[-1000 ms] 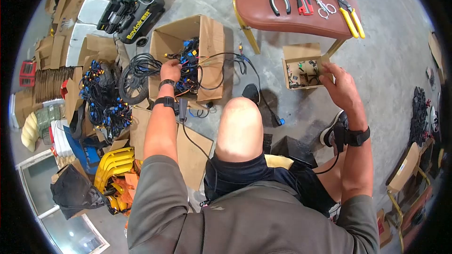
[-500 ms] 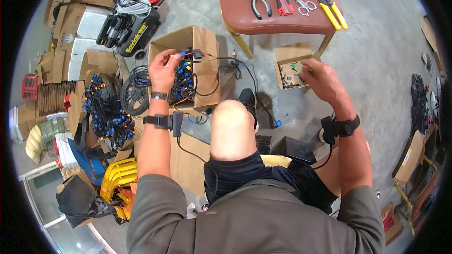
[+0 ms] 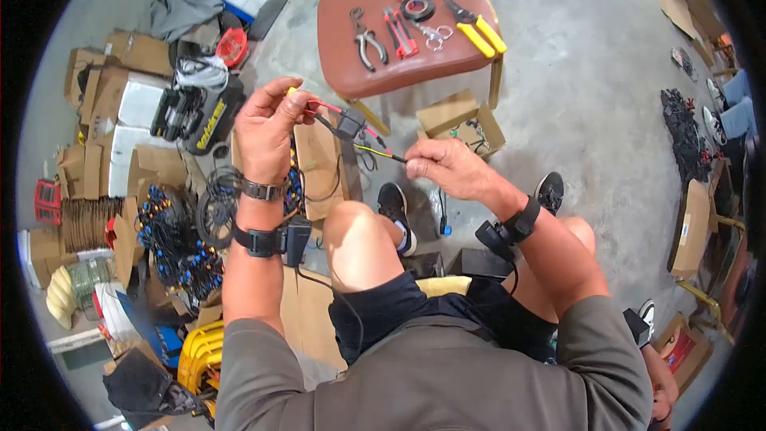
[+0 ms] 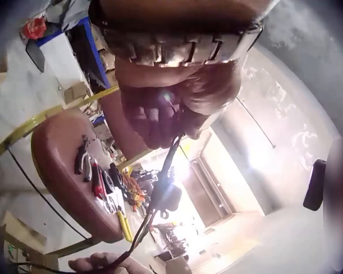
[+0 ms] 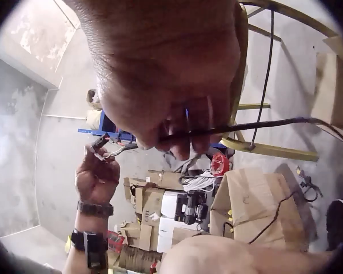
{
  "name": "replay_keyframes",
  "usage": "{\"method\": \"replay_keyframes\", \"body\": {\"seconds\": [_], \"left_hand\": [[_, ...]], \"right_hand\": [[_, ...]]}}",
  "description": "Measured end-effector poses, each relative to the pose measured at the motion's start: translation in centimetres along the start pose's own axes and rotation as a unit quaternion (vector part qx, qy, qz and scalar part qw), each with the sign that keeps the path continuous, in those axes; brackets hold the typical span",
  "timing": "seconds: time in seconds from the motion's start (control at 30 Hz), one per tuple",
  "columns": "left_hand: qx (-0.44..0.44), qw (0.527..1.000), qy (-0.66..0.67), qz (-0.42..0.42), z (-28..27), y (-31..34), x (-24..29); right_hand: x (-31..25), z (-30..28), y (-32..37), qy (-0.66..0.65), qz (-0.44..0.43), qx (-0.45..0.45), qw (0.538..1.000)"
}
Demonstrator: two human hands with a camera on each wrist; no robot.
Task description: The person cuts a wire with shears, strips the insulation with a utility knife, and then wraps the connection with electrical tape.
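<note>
Raised over the floor, my left hand (image 3: 267,129) pinches one end of a wiring harness, where a bit of yellow shows at the fingertips. Red and black wires run from there to a small black box (image 3: 349,124) hanging between my hands. On its other side, red and yellow-green wires lead to a black cable (image 5: 257,125). My right hand (image 3: 453,168) grips this cable near its end, thumb against the fingers. The cable trails away past the hand in the right wrist view. The left wrist view shows the black box below my left hand's fingers.
A brown chair seat (image 3: 339,44) bears pliers (image 3: 369,46), a utility knife (image 3: 401,38), tape, scissors and a yellow-handled cutter (image 3: 476,28). A small cardboard box (image 3: 437,117) with little parts stands before it. The big cardboard box (image 3: 319,168) sits behind my left forearm. Cables are heaped at left.
My left hand has lifted the harness out over the big box. The right hand has left the small box, moved left and taken hold of the cable. The head view has shifted.
</note>
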State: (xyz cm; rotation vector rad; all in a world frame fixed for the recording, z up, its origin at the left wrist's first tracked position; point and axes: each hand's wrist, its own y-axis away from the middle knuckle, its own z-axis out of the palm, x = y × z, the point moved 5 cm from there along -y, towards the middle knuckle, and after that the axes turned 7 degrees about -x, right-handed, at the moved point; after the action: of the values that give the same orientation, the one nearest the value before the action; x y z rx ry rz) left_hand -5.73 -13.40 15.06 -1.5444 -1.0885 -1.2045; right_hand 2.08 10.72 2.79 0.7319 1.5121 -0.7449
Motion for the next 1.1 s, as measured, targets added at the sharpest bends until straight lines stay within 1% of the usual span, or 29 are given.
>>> {"method": "replay_keyframes", "body": {"seconds": [0.03, 0.07, 0.1, 0.13, 0.17, 0.2, 0.23, 0.27, 0.33, 0.4, 0.43, 0.47, 0.57, 0.7, 0.77, 0.87, 0.9, 0.93, 1.0, 1.03, 1.1], "left_hand": [[0.022, 1.0, -0.016, 0.0, 0.9, -0.6, 0.2], [0.041, 0.999, -0.033, 0.003, 1.5, -1.4, 0.2], [0.058, 0.993, -0.079, 0.068, 0.9, -2.0, -0.8], [0.128, 0.989, -0.049, 0.056, 1.2, -2.0, -0.6], [0.179, 0.979, -0.052, 0.088, 0.6, -1.9, -1.3], [0.23, 0.955, -0.141, 0.126, 0.8, -1.2, -1.0], [0.24, 0.953, -0.108, 0.15, 1.9, -0.3, -0.4], [0.213, 0.955, -0.137, 0.152, 2.6, 0.4, -0.2], [0.134, 0.983, -0.105, 0.068, 5.0, 0.6, -2.4], [0.017, 1.0, -0.008, -0.017, 8.4, 0.2, -4.2], [-0.013, 0.998, 0.033, -0.052, 9.6, 0.1, -5.4], [-0.045, 0.992, 0.075, -0.087, 10.8, 0.2, -6.6], [-0.093, 0.986, 0.111, -0.083, 14.1, 0.0, -8.2], [-0.063, 0.974, 0.172, -0.133, 15.6, -0.1, -10.3], [-0.066, 0.974, 0.165, -0.142, 16.0, 0.3, -11.0], [-0.066, 0.976, 0.157, -0.133, 15.7, 0.8, -12.4], [-0.063, 0.979, 0.151, -0.122, 15.6, 0.8, -12.3], [-0.06, 0.982, 0.144, -0.107, 15.3, 0.4, -12.1], [-0.01, 0.975, 0.192, -0.116, 14.6, 0.0, -11.9], [0.015, 0.969, 0.216, -0.119, 14.3, -0.1, -12.0], [0.011, 0.968, 0.216, -0.125, 13.6, -0.4, -12.1]], "right_hand": [[0.4, -0.2, 0.0, -0.049, -0.027, 0.013, 0.998], [1.2, -0.4, 0.2, -0.081, -0.005, 0.014, 0.997], [1.4, -0.8, 0.4, -0.113, 0.014, 0.02, 0.993], [1.3, -1.2, 0.7, -0.148, 0.032, 0.027, 0.988], [0.8, -1.8, 0.9, -0.135, 0.051, 0.032, 0.989], [0.4, -2.6, 1.2, -0.14, 0.048, 0.053, 0.988], [0.1, -3.3, 1.4, -0.146, 0.047, 0.067, 0.986], [0.0, -3.7, 1.4, -0.151, 0.049, 0.077, 0.984], [0.3, -4.8, 1.5, -0.162, 0.055, 0.093, 0.981], [0.8, -4.6, 1.6, -0.194, 0.07, 0.095, 0.974], [0.7, -4.8, 1.6, -0.176, 0.081, 0.102, 0.976], [1.0, -4.7, 1.2, -0.18, 0.073, 0.103, 0.976], [2.0, -4.5, 1.2, -0.188, 0.063, 0.12, 0.973], [3.0, -4.3, 0.6, -0.189, 0.064, 0.139, 0.97], [3.2, -4.1, 0.6, -0.179, 0.078, 0.147, 0.97], [3.4, -4.0, 0.1, -0.135, 0.059, 0.168, 0.975], [2.9, -4.4, -0.2, -0.022, 0.027, 0.164, 0.986], [2.8, -4.8, -0.4, -0.005, 0.028, 0.174, 0.984], [2.3, -5.5, -0.4, 0.026, 0.032, 0.201, 0.979], [1.7, -6.4, -0.3, 0.054, 0.063, 0.199, 0.976], [2.0, -7.5, -0.6, -0.043, 0.043, 0.209, 0.976]]}}
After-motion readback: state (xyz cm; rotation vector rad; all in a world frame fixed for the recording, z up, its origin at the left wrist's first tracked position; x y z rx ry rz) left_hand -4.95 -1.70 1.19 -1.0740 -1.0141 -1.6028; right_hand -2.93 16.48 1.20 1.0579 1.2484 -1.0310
